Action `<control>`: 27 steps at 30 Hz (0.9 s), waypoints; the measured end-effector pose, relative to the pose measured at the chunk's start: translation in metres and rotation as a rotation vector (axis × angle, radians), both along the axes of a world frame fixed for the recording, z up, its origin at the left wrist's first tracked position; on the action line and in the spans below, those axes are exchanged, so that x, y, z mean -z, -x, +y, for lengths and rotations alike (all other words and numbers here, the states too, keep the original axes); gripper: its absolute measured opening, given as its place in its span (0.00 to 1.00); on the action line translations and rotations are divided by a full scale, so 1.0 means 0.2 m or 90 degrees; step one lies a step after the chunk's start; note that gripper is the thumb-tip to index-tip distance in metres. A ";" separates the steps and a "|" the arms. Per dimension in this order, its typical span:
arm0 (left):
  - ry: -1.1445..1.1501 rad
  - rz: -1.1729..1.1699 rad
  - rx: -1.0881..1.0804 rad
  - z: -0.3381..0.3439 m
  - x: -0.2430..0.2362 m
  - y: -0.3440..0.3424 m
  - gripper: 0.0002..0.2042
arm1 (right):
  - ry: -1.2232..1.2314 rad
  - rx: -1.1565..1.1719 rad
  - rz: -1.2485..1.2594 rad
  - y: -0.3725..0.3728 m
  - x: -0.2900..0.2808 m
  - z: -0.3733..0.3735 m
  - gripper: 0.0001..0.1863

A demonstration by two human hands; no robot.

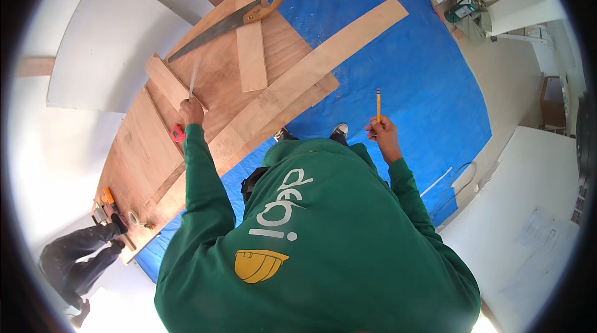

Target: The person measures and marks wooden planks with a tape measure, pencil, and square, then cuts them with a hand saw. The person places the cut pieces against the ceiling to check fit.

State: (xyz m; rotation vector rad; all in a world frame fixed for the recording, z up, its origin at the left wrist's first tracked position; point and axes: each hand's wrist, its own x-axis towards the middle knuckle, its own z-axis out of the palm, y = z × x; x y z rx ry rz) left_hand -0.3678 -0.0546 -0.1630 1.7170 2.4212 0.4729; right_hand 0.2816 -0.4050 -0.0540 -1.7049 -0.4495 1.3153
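My left hand (192, 111) is closed at the end of a short wooden board (166, 79) on the plywood-topped table. Out of its fingers sticks a thin, pale, straight strip (194, 77), whose exact kind I cannot make out. A red tape measure (178, 133) lies just beside that wrist. Off to the right, over the blue sheet, my right hand (385, 134) grips a yellow pencil (379, 106), held upright with its dark end pointing away from me. Further up the table rests a handsaw (217, 31) with a wooden handle, partly across another short board (250, 53).
A long plank (323, 53) runs diagonally along the table's near edge and juts over the blue sheet (429, 84). Orange-handled tools and a tape roll (134, 217) sit at the table's left end. Nearby is another person's dark-trousered leg (78, 252). White panels (112, 41) stand behind.
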 end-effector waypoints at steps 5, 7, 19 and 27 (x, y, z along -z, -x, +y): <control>0.321 -0.794 0.184 -0.30 -0.59 -1.03 0.15 | 0.027 0.119 -0.003 -0.15 0.07 -0.22 0.11; 0.365 -0.585 0.333 -0.33 -0.76 -1.28 0.16 | 0.022 0.104 0.005 -0.17 0.07 -0.23 0.12; 0.301 -0.398 0.502 -0.40 -1.34 -1.83 0.25 | 0.013 0.094 -0.035 -0.49 0.08 -0.42 0.13; 0.265 -0.454 0.448 -0.13 -1.02 -1.87 0.22 | 0.027 0.200 -0.125 -0.41 0.06 -0.20 0.15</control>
